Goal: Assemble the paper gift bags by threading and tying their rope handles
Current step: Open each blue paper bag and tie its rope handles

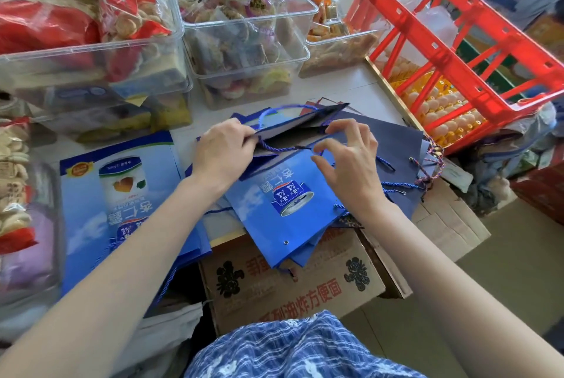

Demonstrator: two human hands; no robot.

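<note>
Head view shows us, nearest, a printed cardboard box (293, 283) under a stack of flat blue gift bags (283, 209) at the tabletop (341, 87) edge. Above it our left hand (222, 154) closes its grip on the upper edge of the top bag, while our right hand (348, 160) pinches the blue rope handle (283, 149) between thumb and forefinger. Farther off stand clear snack tubs (247, 50) and a red crate (457, 50).
</note>
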